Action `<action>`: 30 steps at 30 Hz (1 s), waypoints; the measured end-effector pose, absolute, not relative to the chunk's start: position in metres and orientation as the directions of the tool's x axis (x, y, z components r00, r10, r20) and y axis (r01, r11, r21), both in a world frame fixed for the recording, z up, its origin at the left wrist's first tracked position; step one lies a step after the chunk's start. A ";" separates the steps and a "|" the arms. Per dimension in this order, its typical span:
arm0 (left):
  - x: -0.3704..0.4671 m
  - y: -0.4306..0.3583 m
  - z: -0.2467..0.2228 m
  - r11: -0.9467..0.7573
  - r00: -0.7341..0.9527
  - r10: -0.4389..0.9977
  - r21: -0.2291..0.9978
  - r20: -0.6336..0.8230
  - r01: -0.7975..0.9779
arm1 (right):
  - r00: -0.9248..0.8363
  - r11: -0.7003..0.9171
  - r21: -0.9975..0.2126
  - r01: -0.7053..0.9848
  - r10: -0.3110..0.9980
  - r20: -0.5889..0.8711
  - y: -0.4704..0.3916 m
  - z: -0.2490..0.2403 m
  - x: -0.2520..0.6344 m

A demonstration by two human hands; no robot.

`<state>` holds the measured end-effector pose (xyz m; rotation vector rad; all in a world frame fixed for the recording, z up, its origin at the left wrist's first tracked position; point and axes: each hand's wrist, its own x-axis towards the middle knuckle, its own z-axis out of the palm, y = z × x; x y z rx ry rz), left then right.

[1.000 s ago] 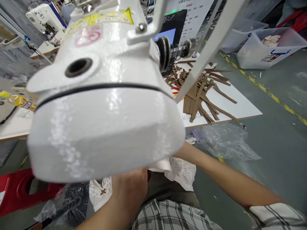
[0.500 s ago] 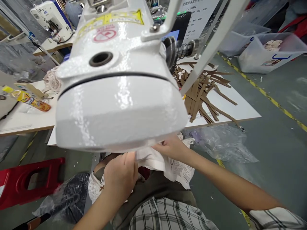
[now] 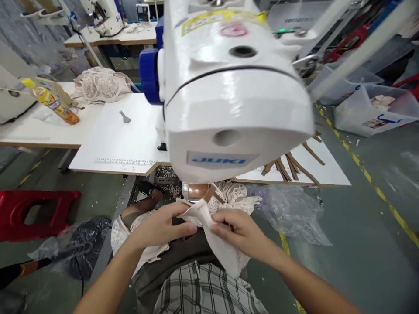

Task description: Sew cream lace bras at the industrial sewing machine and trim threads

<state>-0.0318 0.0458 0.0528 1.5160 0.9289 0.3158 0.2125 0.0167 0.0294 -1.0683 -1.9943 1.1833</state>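
A cream lace bra (image 3: 209, 222) hangs between my hands, just in front of the sewing machine's arm end. A brown strap (image 3: 209, 193) runs from its top edge toward the machine. My left hand (image 3: 166, 226) holds the bra's left edge; its thumb lies along the front and some fingertips are hidden by cloth. My right hand (image 3: 240, 229) is closed in a pinch on the cloth at the right side. More cream lace pieces (image 3: 235, 192) bunch up behind my right hand. Another lace piece (image 3: 122, 233) lies over my lap on the left.
The white sewing machine (image 3: 235, 104) overhangs my hands. Its table (image 3: 131, 135) carries a printed ruler and a small grey tool (image 3: 124, 117). Brown straps (image 3: 291, 168) lie at the right. A bottle (image 3: 52, 102), red stool (image 3: 36, 213) and clear bins (image 3: 376, 113) stand around.
My view has shifted, so the machine appears farther right. Both hands have come back from beneath its arm end toward my lap, bringing the bra into plainer sight. My left thumb has stretched out.
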 end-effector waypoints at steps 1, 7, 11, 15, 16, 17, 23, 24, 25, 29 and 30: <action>-0.032 0.041 0.051 0.137 0.658 0.683 0.940 -0.317 0.311 | -0.543 0.282 -0.913 0.296 0.836 0.082 0.007 0.031 0.208; -0.057 0.012 0.059 0.166 0.351 0.894 0.935 -0.277 0.314 | -0.582 0.122 -0.990 0.067 0.811 0.060 0.003 0.010 0.156; -0.076 0.009 0.061 0.127 0.330 0.896 0.882 -0.298 0.453 | -0.494 -0.202 -0.956 -0.212 0.866 -0.073 0.024 -0.017 0.116; -0.075 0.008 0.032 0.047 0.073 0.989 0.736 -0.131 0.676 | -0.206 -0.296 -0.891 -0.345 0.950 -0.235 0.020 -0.043 0.101; -0.071 0.007 0.022 0.060 -0.019 0.998 0.717 -0.066 0.695 | -0.149 -0.251 -0.917 -0.310 0.965 -0.214 0.015 -0.048 0.101; -0.066 0.006 0.013 0.090 -0.078 0.996 0.733 -0.050 0.674 | -0.098 -0.185 -0.952 -0.244 0.981 -0.166 0.010 -0.054 0.103; -0.030 0.001 -0.019 0.201 0.115 0.957 0.898 -0.265 0.390 | -0.186 0.393 -0.862 0.319 0.918 0.350 -0.007 -0.071 0.123; -0.026 0.001 -0.020 0.194 0.102 0.963 0.903 -0.251 0.384 | -0.213 0.431 -0.828 0.358 0.902 0.376 -0.007 -0.071 0.128; -0.023 0.001 -0.019 0.185 0.084 0.969 0.905 -0.234 0.383 | -0.232 0.446 -0.811 0.378 0.894 0.383 -0.007 -0.069 0.134; -0.019 -0.002 -0.007 0.128 0.075 0.982 0.904 -0.173 0.408 | -0.228 0.446 -0.814 0.371 0.894 0.386 -0.005 -0.057 0.155; -0.018 -0.003 -0.003 0.119 0.096 0.981 0.908 -0.171 0.401 | -0.222 0.457 -0.804 0.381 0.889 0.400 -0.003 -0.053 0.159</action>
